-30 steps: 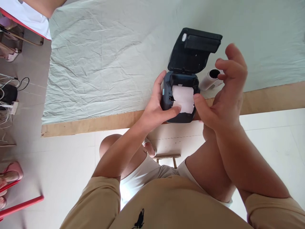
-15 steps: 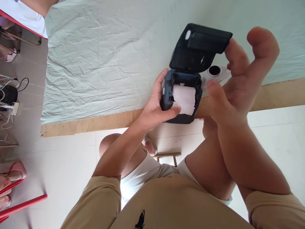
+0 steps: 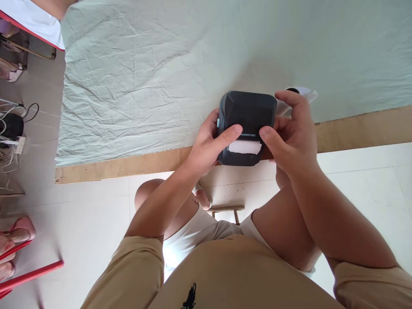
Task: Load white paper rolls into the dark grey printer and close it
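A dark label printer [image 3: 249, 112] with its lid closed is held at the table's near edge. A strip of white paper [image 3: 245, 147] shows at the slot near its lower end. My left hand [image 3: 210, 141] grips the printer's left side, thumb on top of the lid. On the right side, my right hand [image 3: 291, 133] holds it too, with the thumb at the lid's right edge and the other fingers curled by its side. Behind my right hand lies a white item in clear plastic [image 3: 305, 93], partly hidden.
A wrinkled pale green cloth [image 3: 138, 77] covers the table, whose wooden edge [image 3: 128, 168] is bare. Another person's arm [image 3: 54, 6] shows at the top left. Cables [image 3: 9, 141] and red bars [image 3: 35, 274] are at the left.
The printer's lid has swung down shut, covering the paper roll except for the strip at the slot. My right hand has moved left and down onto the printer, and my left thumb now rests on the lid.
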`<state>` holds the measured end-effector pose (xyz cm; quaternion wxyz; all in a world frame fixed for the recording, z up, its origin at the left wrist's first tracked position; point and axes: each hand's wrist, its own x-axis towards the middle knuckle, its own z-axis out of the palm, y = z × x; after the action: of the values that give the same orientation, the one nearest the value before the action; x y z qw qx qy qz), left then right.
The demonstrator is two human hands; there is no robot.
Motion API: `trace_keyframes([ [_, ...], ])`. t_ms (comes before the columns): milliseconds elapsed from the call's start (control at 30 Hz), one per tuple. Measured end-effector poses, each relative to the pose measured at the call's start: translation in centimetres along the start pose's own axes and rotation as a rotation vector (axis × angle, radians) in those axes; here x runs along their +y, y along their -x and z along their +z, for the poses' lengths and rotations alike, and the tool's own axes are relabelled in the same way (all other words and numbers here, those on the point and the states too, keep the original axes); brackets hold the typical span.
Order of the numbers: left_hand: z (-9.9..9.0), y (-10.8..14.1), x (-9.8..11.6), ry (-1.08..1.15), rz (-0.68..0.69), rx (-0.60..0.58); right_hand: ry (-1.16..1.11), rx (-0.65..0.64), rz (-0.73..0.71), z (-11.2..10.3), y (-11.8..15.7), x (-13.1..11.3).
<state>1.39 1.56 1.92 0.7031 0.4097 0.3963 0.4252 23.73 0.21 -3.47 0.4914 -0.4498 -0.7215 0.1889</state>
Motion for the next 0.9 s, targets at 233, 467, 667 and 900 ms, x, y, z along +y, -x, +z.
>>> trace_keyframes([
  [233,0.4,0.5,0.6,-0.015,-0.007,0.009,-0.127,-0.023,0.112,-0.2,-0.2,0.7],
  [467,0.4,-0.3,-0.1,0.072,0.094,-0.048,-0.173,-0.052,0.124,-0.4,0.1,0.7],
  [667,0.3,-1.3,-1.1,0.153,0.03,0.058,-0.251,-0.02,0.137,0.0,0.4,-0.5],
  [900,0.9,-1.0,-0.2,0.178,0.01,0.118,-0.346,0.045,0.207,0.9,0.8,0.7],
])
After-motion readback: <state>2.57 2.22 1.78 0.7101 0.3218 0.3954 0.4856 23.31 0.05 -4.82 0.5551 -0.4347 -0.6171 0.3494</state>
